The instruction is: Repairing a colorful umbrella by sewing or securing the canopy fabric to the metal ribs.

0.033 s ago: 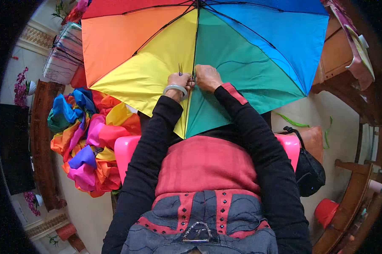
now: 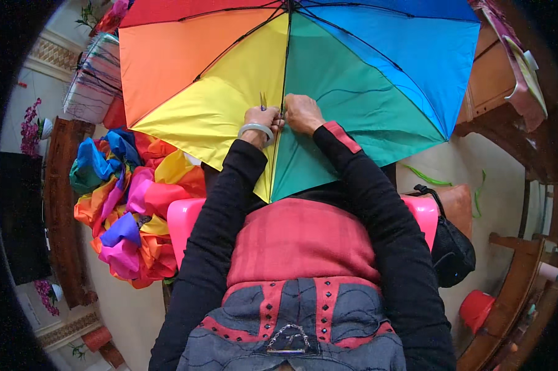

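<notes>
An opened rainbow umbrella (image 2: 211, 99) spreads in front of me, its underside with thin black ribs facing me. My left hand (image 2: 262, 120), with a pale bangle at the wrist, lies over the yellow panel beside the rib between yellow and green. Two pointed blades of small scissors (image 2: 263, 102) stick up out of its closed fingers. Close by on the green side, my right hand (image 2: 303, 115) is closed, its fingertips pinching at that same rib. The exact spot between my fingertips is too small to make out.
A heap of crumpled multicoloured fabric (image 2: 127, 210) lies at my left beside a pink seat (image 2: 183, 226). At right are a black bag (image 2: 453, 253), a red stool (image 2: 477, 310) and wooden furniture (image 2: 492, 80). A wrapped white bundle (image 2: 93, 80) stands at far left.
</notes>
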The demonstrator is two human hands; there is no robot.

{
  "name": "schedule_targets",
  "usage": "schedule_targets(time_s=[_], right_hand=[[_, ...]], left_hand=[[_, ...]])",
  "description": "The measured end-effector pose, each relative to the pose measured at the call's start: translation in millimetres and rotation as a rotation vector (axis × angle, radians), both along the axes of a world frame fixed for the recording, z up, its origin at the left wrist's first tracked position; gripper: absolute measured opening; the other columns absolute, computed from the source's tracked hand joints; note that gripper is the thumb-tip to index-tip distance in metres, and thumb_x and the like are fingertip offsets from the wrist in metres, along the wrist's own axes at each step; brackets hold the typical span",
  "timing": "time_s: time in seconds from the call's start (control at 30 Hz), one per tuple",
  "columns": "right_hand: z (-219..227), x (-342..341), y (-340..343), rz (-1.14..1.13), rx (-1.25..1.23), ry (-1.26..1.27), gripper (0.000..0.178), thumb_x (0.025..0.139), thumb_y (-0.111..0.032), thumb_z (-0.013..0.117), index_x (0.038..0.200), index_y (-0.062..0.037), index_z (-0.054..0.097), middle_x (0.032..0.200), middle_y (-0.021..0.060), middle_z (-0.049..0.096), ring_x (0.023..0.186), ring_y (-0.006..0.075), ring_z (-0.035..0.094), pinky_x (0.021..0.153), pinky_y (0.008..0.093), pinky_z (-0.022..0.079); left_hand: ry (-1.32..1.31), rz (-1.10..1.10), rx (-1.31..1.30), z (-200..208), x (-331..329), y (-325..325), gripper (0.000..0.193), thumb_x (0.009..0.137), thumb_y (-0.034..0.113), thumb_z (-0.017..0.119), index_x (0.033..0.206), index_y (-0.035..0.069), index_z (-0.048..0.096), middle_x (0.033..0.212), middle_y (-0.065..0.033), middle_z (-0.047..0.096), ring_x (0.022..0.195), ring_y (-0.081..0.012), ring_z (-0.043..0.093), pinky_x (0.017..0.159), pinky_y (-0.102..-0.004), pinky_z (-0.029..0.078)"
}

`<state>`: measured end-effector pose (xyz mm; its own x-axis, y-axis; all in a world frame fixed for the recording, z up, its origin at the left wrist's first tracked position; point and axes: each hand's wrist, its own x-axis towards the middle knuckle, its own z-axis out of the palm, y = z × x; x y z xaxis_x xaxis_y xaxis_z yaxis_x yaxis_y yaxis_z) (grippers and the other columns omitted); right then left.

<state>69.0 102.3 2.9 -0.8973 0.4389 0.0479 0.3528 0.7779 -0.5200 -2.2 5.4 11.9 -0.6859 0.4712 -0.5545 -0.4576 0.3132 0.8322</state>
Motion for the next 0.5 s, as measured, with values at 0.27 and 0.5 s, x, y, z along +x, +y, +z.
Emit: schedule_targets(time_s=[0.27,0.5], right_hand=[[-15,-3,3,-0.04,-0.021,0.187,0.011,0.069,-0.01,0.045,0.069,-0.0027,0.054,0.071,0.0184,0.055,0.071,0.0353,0.053,0.063,0.0438,0.042],[-17,-5,7,-0.03,-0.029,0.165,0.012,0.068,-0.01,0.046,0.071,-0.0032,0.056,0.07,0.0173,0.056,0.071,0.0344,0.053,0.064,0.0428,0.042]], left_hand=[[-0.097,0.07,0.076,-8,-5,4,0.015,0.071,0.005,0.056,0.059,0.001,0.047,0.049,-0.0065,0.05,0.038,-0.0148,0.05,0.029,-0.0216,0.032],[0.031,0.107,0.039,-13,1,9,0.017,0.075,0.011,0.052,0.061,0.001,0.049,0.054,-0.0087,0.053,0.04,-0.0125,0.048,0.031,-0.0201,0.034]])
